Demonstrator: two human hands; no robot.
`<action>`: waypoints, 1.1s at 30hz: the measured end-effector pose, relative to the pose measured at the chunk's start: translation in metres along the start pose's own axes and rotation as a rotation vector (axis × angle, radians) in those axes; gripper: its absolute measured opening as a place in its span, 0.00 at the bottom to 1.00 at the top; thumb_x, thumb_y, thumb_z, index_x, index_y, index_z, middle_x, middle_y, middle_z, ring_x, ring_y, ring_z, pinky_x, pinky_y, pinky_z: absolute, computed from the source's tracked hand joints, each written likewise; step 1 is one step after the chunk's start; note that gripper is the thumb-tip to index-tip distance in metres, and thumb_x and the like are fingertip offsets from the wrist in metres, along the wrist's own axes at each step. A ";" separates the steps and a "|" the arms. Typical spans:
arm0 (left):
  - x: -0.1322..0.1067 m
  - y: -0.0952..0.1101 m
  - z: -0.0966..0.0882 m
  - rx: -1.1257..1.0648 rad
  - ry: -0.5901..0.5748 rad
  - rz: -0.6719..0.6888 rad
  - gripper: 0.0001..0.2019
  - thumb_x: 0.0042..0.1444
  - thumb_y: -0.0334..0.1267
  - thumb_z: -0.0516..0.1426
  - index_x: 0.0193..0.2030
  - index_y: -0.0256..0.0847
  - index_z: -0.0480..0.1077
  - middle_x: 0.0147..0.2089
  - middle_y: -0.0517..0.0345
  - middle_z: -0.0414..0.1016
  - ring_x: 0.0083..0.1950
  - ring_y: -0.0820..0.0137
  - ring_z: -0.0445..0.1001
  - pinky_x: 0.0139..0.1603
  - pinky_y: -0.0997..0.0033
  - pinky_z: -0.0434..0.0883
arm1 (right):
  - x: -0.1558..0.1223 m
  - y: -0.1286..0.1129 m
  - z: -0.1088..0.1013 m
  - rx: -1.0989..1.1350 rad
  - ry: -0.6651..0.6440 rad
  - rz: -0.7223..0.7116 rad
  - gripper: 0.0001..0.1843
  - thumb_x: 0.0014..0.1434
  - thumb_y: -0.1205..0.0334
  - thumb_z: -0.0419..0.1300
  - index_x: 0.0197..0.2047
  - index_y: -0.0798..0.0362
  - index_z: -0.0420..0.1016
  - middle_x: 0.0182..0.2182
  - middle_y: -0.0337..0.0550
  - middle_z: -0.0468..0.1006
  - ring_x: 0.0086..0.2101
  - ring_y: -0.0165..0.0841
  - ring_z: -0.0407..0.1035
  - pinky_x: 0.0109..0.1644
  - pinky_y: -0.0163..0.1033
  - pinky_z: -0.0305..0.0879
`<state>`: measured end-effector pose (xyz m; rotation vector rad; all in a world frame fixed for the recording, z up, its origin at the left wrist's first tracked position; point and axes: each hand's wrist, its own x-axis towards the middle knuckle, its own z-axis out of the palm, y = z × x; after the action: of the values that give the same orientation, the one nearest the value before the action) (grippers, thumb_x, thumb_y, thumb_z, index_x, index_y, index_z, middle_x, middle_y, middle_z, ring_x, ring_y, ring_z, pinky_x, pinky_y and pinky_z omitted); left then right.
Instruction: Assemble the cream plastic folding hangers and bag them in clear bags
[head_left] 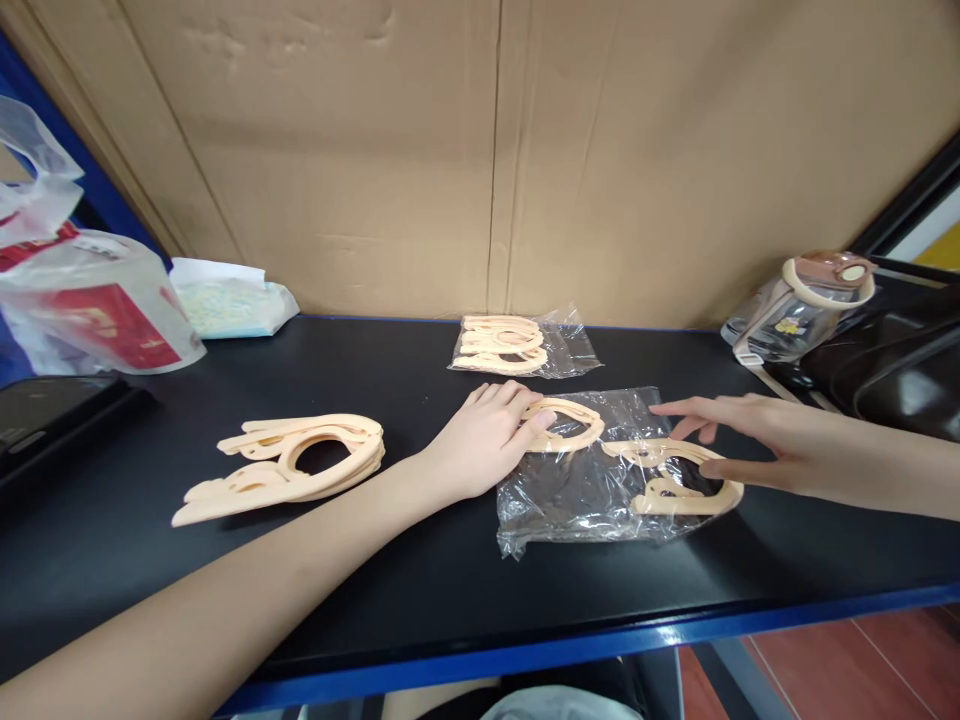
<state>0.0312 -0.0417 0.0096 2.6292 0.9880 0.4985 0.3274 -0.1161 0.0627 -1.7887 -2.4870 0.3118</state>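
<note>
My left hand rests on the black table, its fingers lying on a peach plastic ring-shaped piece that sits on a clear plastic bag. My right hand reaches in from the right with fingers spread, fingertips touching a second peach piece on the same bag. Neither hand grips anything.
A stack of the same peach pieces lies to the left. A filled clear bag of them sits at the back by the cardboard wall. A tissue pack and red-white bag stand far left; a bottle lies at right.
</note>
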 end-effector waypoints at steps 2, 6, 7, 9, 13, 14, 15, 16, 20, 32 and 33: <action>0.000 0.000 0.000 0.004 -0.001 -0.001 0.23 0.69 0.47 0.38 0.57 0.38 0.65 0.55 0.51 0.69 0.57 0.61 0.65 0.62 0.57 0.58 | -0.004 0.005 0.004 0.037 -0.094 0.057 0.29 0.59 0.44 0.55 0.62 0.42 0.65 0.35 0.44 0.79 0.31 0.40 0.73 0.32 0.43 0.70; 0.000 0.001 0.000 0.007 0.000 -0.002 0.23 0.69 0.46 0.38 0.57 0.38 0.65 0.55 0.51 0.69 0.57 0.61 0.64 0.62 0.57 0.58 | -0.012 0.015 0.011 0.112 -0.153 0.105 0.33 0.56 0.44 0.58 0.64 0.41 0.61 0.34 0.42 0.77 0.29 0.37 0.71 0.29 0.40 0.67; 0.000 0.002 0.000 0.007 0.000 -0.001 0.23 0.69 0.46 0.38 0.57 0.38 0.65 0.55 0.51 0.68 0.57 0.61 0.64 0.62 0.57 0.57 | -0.013 0.016 0.012 0.139 -0.144 0.100 0.33 0.56 0.45 0.59 0.64 0.41 0.61 0.34 0.42 0.77 0.29 0.37 0.71 0.29 0.40 0.67; 0.000 0.002 0.000 0.005 -0.001 0.004 0.22 0.69 0.46 0.38 0.57 0.38 0.65 0.56 0.51 0.68 0.58 0.62 0.64 0.62 0.58 0.57 | -0.014 0.017 0.015 0.181 -0.119 0.089 0.31 0.56 0.47 0.58 0.62 0.42 0.63 0.32 0.41 0.77 0.29 0.36 0.70 0.29 0.39 0.66; 0.000 0.001 0.001 0.004 0.001 0.009 0.22 0.69 0.46 0.38 0.57 0.39 0.65 0.56 0.52 0.68 0.58 0.62 0.64 0.62 0.59 0.57 | -0.008 0.014 0.020 0.219 -0.061 0.101 0.27 0.57 0.49 0.58 0.58 0.48 0.66 0.28 0.39 0.75 0.26 0.33 0.67 0.28 0.38 0.64; 0.000 0.000 0.001 0.004 0.003 0.008 0.22 0.69 0.46 0.38 0.57 0.39 0.65 0.56 0.52 0.68 0.58 0.62 0.64 0.61 0.58 0.58 | -0.005 0.014 0.021 0.224 -0.034 0.111 0.27 0.56 0.48 0.58 0.56 0.49 0.66 0.28 0.38 0.75 0.25 0.32 0.67 0.27 0.38 0.63; 0.000 0.000 0.001 0.005 0.002 0.008 0.22 0.69 0.46 0.39 0.57 0.39 0.65 0.56 0.52 0.68 0.57 0.62 0.64 0.61 0.58 0.58 | -0.002 0.013 0.022 0.222 0.000 0.119 0.27 0.55 0.48 0.59 0.55 0.49 0.66 0.28 0.38 0.75 0.24 0.31 0.67 0.26 0.37 0.63; 0.000 0.000 0.001 0.006 0.002 0.009 0.22 0.69 0.46 0.39 0.58 0.39 0.65 0.56 0.53 0.68 0.57 0.62 0.64 0.61 0.58 0.58 | 0.002 0.012 0.023 0.214 0.033 0.122 0.26 0.54 0.49 0.59 0.54 0.49 0.67 0.28 0.37 0.75 0.24 0.31 0.67 0.26 0.37 0.63; -0.001 0.000 0.000 0.009 -0.002 0.010 0.22 0.69 0.46 0.39 0.58 0.38 0.65 0.56 0.52 0.68 0.57 0.61 0.64 0.61 0.59 0.58 | 0.013 0.010 0.023 0.184 0.099 0.118 0.25 0.53 0.50 0.59 0.52 0.50 0.67 0.29 0.38 0.75 0.25 0.31 0.68 0.26 0.37 0.63; -0.001 0.000 0.001 0.018 -0.008 0.009 0.22 0.69 0.47 0.39 0.58 0.39 0.64 0.56 0.52 0.68 0.57 0.61 0.64 0.61 0.58 0.58 | 0.021 0.010 0.025 0.164 0.158 0.076 0.26 0.54 0.49 0.58 0.54 0.50 0.66 0.31 0.40 0.77 0.27 0.33 0.71 0.31 0.40 0.65; -0.001 0.000 0.001 0.019 -0.011 0.008 0.22 0.69 0.47 0.39 0.58 0.39 0.64 0.56 0.52 0.68 0.57 0.61 0.64 0.61 0.58 0.57 | 0.020 0.009 0.024 0.183 0.125 0.044 0.26 0.54 0.49 0.58 0.55 0.50 0.65 0.31 0.40 0.77 0.29 0.34 0.71 0.33 0.40 0.66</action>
<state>0.0310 -0.0426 0.0086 2.6503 0.9840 0.4791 0.3258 -0.0978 0.0356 -1.7352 -2.2581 0.4027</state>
